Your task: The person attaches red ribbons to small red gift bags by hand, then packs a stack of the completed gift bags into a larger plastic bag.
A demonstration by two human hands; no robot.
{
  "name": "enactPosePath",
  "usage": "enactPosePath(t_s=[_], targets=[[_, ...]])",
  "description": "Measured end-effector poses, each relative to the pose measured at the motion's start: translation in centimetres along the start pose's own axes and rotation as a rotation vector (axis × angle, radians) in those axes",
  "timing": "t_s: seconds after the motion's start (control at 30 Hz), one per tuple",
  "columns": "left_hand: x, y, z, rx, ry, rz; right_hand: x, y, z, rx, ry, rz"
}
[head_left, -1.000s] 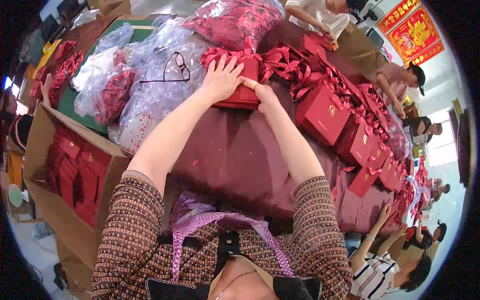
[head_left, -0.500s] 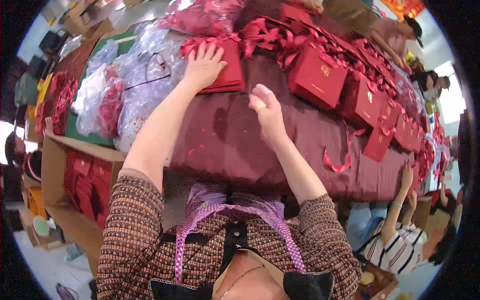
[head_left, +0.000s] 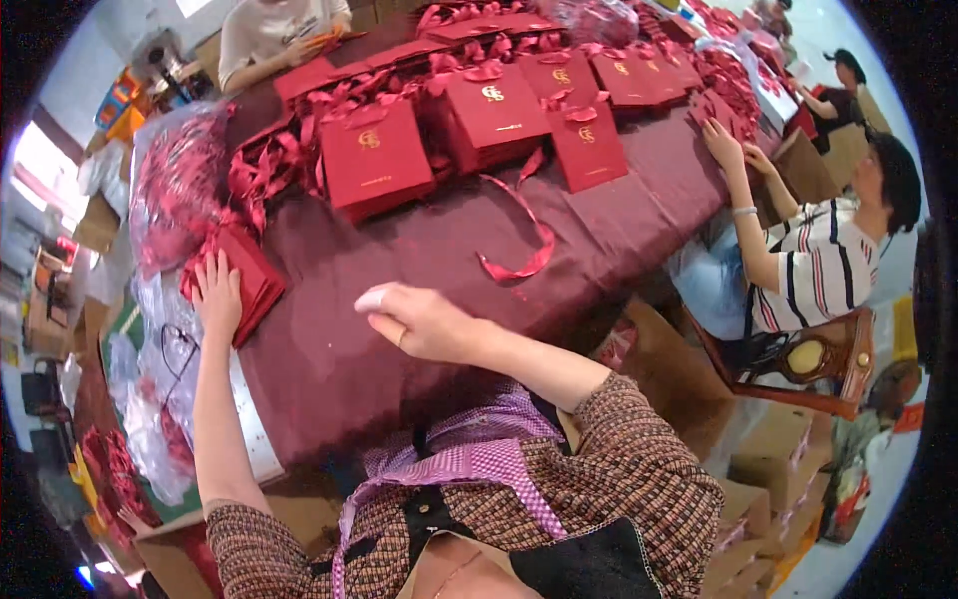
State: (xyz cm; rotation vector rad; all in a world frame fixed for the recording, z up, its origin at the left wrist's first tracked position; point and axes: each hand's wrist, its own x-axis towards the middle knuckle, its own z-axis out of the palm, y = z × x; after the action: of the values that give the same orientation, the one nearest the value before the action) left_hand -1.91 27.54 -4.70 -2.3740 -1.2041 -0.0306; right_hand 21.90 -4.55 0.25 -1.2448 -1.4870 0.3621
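Note:
My left hand (head_left: pixel 217 295) lies flat, fingers spread, on a stack of red paper gift bags (head_left: pixel 261 292) at the table's left side. Red ribbon bunches at the top of that stack. Above the maroon-covered table (head_left: pixel 329 399), my right hand (head_left: pixel 424 321) hangs with its fingers curled together. Pale wraps cover a fingertip and a band of that hand; I see no object in it. Beyond it, a loose red ribbon (head_left: pixel 544 240) curls across the cloth. Several stacks of red gift bags (head_left: pixel 374 165) with gold print and ribbon handles stand farther back.
Clear plastic bags (head_left: pixel 150 369) and a bag of red ribbons (head_left: pixel 180 190) lie at the left. At the right sits a person in a striped shirt (head_left: pixel 823 260), hands on red bags. Another person (head_left: pixel 274 35) works across the table. Cardboard boxes (head_left: pixel 664 374) stand below the right edge.
My view has swung to the right, so the bag stack now appears farther left. My left hand remains flat on the stack; my right hand has turned, its fingers now pointing left.

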Motion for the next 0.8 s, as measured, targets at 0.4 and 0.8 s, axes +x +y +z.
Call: enactPosePath(t_s=[0.4, 0.8], targets=[[0.8, -1.0, -0.5, -0.114, 0.036, -0.032, -4.6, 16.2, -33.3, -0.844, 0.826, 0.439], [0.4, -1.8, -5.6, -0.141, 0.162, 0.037, -4.1, 15.9, -38.4, 0.421, 0.541, 0.678]])
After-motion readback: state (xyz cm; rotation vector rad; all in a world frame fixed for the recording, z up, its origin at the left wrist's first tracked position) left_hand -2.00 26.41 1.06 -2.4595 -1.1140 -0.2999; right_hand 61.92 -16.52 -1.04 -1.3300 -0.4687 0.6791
